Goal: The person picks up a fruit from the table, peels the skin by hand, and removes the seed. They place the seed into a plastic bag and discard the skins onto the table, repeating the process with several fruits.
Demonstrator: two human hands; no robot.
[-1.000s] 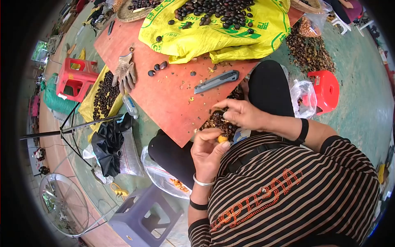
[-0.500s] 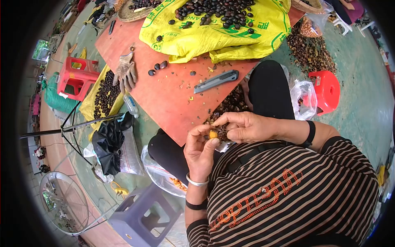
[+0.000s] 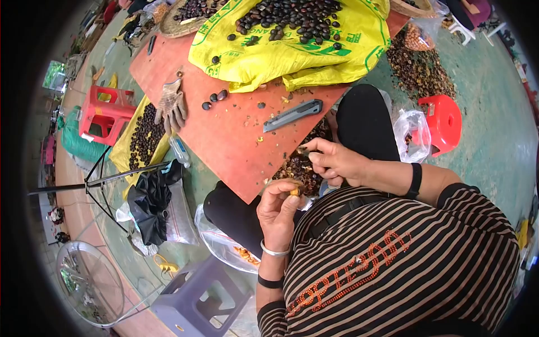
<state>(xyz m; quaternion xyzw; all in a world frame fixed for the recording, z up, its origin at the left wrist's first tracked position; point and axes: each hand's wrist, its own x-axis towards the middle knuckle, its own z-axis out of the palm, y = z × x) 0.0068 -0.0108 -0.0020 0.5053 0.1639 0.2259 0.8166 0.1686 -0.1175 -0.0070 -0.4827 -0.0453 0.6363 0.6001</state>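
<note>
My left hand, with a pale bangle at its wrist, pinches a small yellow nut kernel between thumb and fingertips. A little up and to the right, my right hand is apart from it, index finger stretched out and the other fingers partly bent; I see nothing held there. Below the hands lies a heap of broken brown shells. A grey utility knife rests on the red board, near several dark round nuts.
A yellow sack bearing many dark nuts covers the board's far side. A worn glove lies at the left edge. Red stools stand right and left, a grey stool at lower left. A fan stands beyond it.
My right hand has drawn away from the left, moving right and slightly up, its index finger now stretched out. My left hand keeps the kernel and has dropped slightly.
</note>
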